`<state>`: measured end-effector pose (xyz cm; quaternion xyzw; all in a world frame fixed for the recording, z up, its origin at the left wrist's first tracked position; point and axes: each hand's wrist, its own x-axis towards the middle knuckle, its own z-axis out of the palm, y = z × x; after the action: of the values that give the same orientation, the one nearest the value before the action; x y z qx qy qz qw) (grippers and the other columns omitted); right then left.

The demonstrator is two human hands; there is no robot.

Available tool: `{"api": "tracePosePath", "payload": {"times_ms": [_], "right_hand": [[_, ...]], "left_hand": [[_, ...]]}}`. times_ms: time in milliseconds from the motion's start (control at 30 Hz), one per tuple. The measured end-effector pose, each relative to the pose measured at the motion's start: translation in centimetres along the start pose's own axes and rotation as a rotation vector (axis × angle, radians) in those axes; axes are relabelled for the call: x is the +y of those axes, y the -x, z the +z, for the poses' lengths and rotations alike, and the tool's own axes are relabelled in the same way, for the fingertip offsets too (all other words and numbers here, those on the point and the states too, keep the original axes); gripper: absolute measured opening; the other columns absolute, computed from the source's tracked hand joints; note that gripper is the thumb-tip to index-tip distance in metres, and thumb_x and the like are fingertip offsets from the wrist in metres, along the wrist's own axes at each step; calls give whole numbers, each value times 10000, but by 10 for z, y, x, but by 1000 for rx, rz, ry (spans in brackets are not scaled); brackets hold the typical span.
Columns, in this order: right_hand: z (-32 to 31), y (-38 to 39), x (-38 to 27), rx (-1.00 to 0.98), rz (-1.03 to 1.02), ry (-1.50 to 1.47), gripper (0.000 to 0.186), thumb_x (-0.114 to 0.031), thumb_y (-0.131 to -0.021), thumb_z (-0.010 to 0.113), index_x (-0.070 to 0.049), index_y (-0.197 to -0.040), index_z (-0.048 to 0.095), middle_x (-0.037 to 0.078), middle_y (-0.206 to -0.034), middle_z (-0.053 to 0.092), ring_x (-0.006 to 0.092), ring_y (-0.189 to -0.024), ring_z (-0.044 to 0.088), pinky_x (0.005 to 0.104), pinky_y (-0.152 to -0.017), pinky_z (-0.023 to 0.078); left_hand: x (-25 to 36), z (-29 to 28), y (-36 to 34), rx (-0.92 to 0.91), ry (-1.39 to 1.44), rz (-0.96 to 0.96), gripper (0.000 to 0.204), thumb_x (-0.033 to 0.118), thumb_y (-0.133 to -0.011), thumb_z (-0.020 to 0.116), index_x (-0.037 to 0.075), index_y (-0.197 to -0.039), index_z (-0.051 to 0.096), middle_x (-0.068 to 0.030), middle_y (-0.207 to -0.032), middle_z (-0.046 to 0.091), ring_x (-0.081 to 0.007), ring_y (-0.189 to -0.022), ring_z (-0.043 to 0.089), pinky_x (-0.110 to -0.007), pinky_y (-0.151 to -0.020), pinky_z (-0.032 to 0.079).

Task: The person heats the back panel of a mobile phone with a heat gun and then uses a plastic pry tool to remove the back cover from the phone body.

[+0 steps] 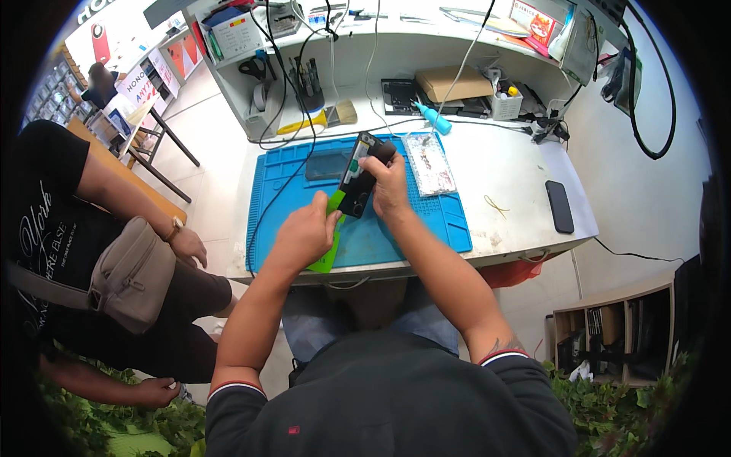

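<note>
My right hand (pixel 387 183) grips a dark, opened phone (pixel 356 196) held tilted over the blue work mat (pixel 282 221), with its thumb over the exposed inside. My left hand (pixel 311 232) is closed on a bright green flat strip (pixel 325 260), whose top reaches the phone's lower left edge. A translucent rectangular piece (pixel 323 164) lies in the mat's upper part. A white patterned packet (pixel 429 164) lies at the mat's upper right, and a black phone (pixel 560 206) lies on the white desk (pixel 510 228) to the right.
A shelf (pixel 396 57) holds scissors, tools, a box and cables. A blue bottle (pixel 432 116) and a brush (pixel 340 113) lie behind the mat. A person (pixel 76 213) with a bag stands at my left, another (pixel 103 87) farther back. A wooden cabinet (pixel 647 343) is at lower right.
</note>
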<state>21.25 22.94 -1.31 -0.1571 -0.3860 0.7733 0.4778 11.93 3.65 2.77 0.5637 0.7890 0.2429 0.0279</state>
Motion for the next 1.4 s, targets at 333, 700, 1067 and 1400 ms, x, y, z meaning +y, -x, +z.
{"api": "tracePosePath", "payload": {"times_ms": [333, 700, 1067, 1400], "right_hand": [[-5, -2, 7, 29, 13, -91, 261, 2, -831, 820, -19, -1070, 715, 46, -953, 752, 164, -810, 726, 324, -796, 606], [-5, 2, 2, 12, 51, -77, 421, -10, -887, 786, -48, -1248, 573, 71, -1100, 702, 206, -968, 734, 379, -926, 615], [-7, 1, 2, -13, 91, -121, 379, -10, -906, 763, -59, -1232, 575, 57, -1070, 701, 208, -956, 733, 393, -944, 614], [-6, -1, 4, 1, 54, -93, 205, -26, -902, 763, -52, -1079, 664, 40, -987, 718, 193, -885, 731, 378, -883, 613]], "left_hand": [[-7, 2, 0, -79, 32, -49, 367, 310, -1099, 710, 11, -1208, 527, -322, -934, 725, -569, -919, 682, -652, -785, 506], [-15, -10, 4, -55, 120, -59, 362, 302, -1091, 720, -6, -1150, 540, -322, -948, 719, -572, -918, 667, -624, -769, 493], [-14, -15, -1, -139, 68, -32, 372, 313, -1073, 736, -10, -1197, 600, -307, -951, 721, -550, -927, 677, -583, -772, 507], [-7, -15, -15, -135, 166, -90, 363, 344, -998, 823, -14, -960, 781, -247, -773, 728, -463, -714, 708, -510, -659, 538]]}}
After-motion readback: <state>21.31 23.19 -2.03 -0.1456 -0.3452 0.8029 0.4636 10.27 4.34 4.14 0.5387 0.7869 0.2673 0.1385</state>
